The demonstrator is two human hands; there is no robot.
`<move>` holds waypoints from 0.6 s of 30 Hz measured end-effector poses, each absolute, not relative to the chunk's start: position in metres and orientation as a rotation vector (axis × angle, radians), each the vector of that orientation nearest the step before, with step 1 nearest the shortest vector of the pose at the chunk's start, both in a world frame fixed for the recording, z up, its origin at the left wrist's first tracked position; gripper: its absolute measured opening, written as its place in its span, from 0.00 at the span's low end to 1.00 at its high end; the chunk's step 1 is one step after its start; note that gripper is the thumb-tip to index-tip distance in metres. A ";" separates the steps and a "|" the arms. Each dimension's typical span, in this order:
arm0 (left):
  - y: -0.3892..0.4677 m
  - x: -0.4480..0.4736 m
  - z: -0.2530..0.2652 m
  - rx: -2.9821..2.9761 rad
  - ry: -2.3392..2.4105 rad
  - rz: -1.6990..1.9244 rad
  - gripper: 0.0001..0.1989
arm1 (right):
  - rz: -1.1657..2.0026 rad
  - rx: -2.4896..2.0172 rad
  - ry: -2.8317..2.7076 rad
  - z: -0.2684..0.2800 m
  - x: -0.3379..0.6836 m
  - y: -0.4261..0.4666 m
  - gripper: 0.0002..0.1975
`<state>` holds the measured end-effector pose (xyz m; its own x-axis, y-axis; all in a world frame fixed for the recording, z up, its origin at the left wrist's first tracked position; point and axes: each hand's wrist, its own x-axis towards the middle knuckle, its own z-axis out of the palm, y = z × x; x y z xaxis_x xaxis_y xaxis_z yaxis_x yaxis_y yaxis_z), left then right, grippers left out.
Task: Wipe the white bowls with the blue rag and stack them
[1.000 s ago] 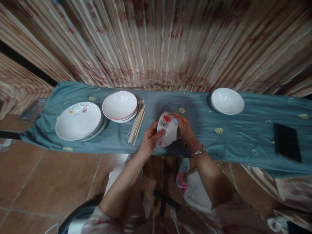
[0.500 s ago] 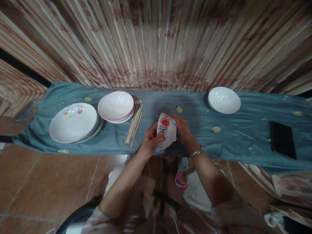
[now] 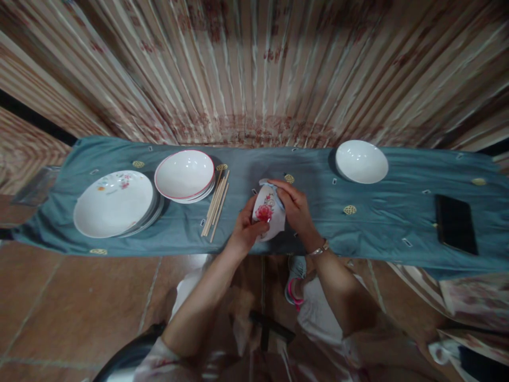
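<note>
A small white bowl [image 3: 264, 213] with a red flower on its outside is tilted on its side over the near middle of the table. My left hand [image 3: 247, 227] is closed on its left side, thumb across the outer wall. A thin pale cloth [image 3: 280, 197] lies along the bowl's rim and right side. My right hand [image 3: 295, 204] presses that cloth against the bowl, fingers bent over the upper edge. The inside of the bowl is turned away from view.
Left of my hands lie several chopsticks [image 3: 217, 206], a stack of red-rimmed bowls [image 3: 185, 174] and a stack of large flowered plates [image 3: 113, 207]. A white bowl [image 3: 361, 161] stands at the back right. A dark tablet-like object [image 3: 455, 224] lies far right on the blue-green tablecloth [image 3: 397, 223].
The bowl has turned in my left hand, so the red flower sits lower. My right hand has moved up over its edge with the cloth. The view has shifted slightly.
</note>
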<state>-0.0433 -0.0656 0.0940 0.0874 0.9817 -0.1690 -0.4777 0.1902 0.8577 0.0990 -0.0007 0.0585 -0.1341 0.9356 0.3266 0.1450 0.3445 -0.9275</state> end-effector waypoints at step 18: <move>-0.065 -0.045 0.086 0.795 0.927 1.289 0.23 | 0.663 -0.915 -1.855 0.072 0.102 -0.025 0.19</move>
<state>-0.0449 -0.0646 0.0864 0.0375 0.9921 -0.1201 -0.4295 0.1245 0.8944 0.1020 -0.0245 0.0715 -0.2879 0.8149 0.5030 0.3118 0.5764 -0.7554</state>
